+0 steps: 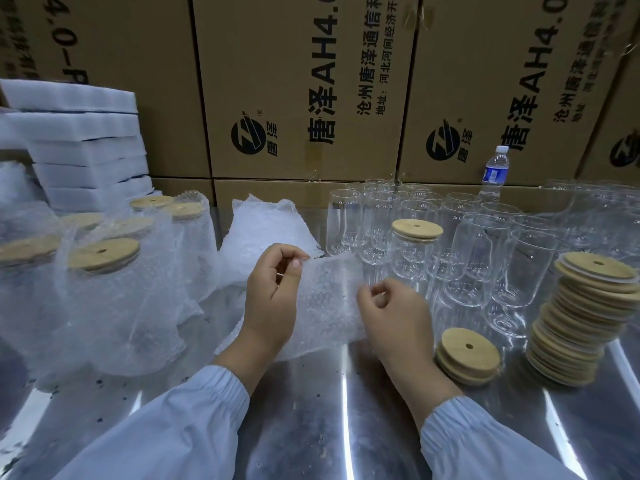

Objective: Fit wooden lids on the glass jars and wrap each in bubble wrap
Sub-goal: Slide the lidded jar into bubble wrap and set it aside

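My left hand and my right hand both pinch a sheet of bubble wrap held over the metal table. Just behind my right hand stands a glass jar with a wooden lid fitted on it. Several open glass jars crowd the back right. A tall leaning stack of wooden lids and a short stack of lids lie at the right. Several wrapped, lidded jars stand at the left. A loose heap of bubble wrap sits behind my left hand.
Cardboard boxes form a wall along the back. White foam slabs are stacked at the far left. A plastic water bottle stands at the back right behind the jars.
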